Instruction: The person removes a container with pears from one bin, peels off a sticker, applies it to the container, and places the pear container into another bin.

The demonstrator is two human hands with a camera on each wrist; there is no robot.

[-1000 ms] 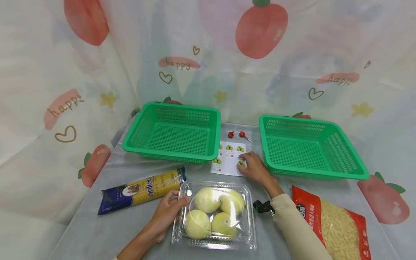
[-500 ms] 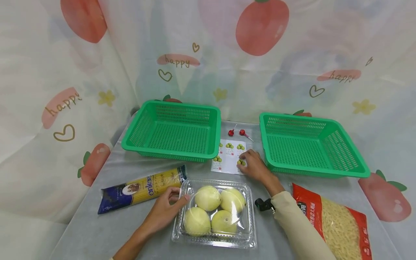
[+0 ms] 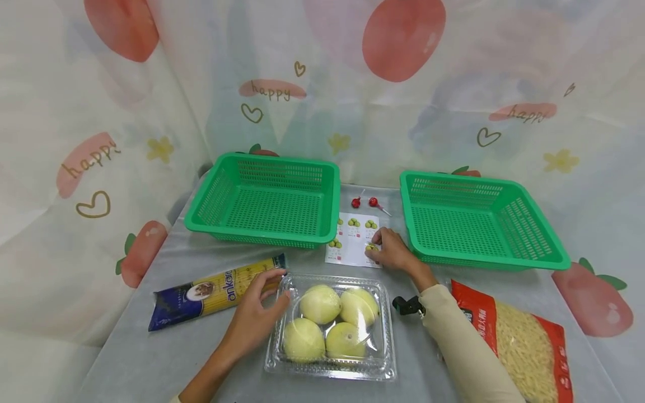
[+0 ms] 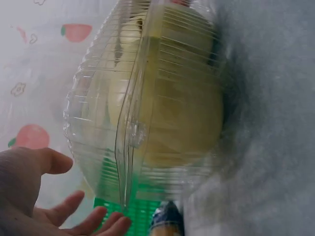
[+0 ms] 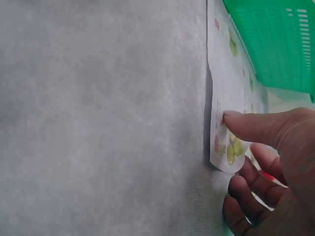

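Note:
A clear plastic clamshell box [image 3: 330, 370] stands on the table in front of me, its lid down over several round, pale yellow-green fruits [image 3: 304, 340]. Beside its left edge is my left hand [image 3: 253, 316], thumb and fingers spread apart and holding nothing. The left wrist view has the fingers [image 4: 93, 220] just off the box's side. Behind the box lies a white sheet of fruit-picture stickers [image 3: 353, 240]. My right hand [image 3: 396, 250] pinches the sheet's near right corner; in the right wrist view the thumb [image 5: 246, 125] lies on top and the corner bends up.
Green plastic baskets stand at the back left [image 3: 272, 235] and back right [image 3: 484, 257]. Two red lollipops [image 3: 373, 202] lie between them. A spaghetti packet [image 3: 211, 291] is left of the box, partly behind my left hand. A red pasta bag [image 3: 524, 336] lies right of my sleeve.
My left hand has let go of the box's left edge and its fingers have spread. The right hand stays at the sticker sheet's corner. The head view has shifted slightly.

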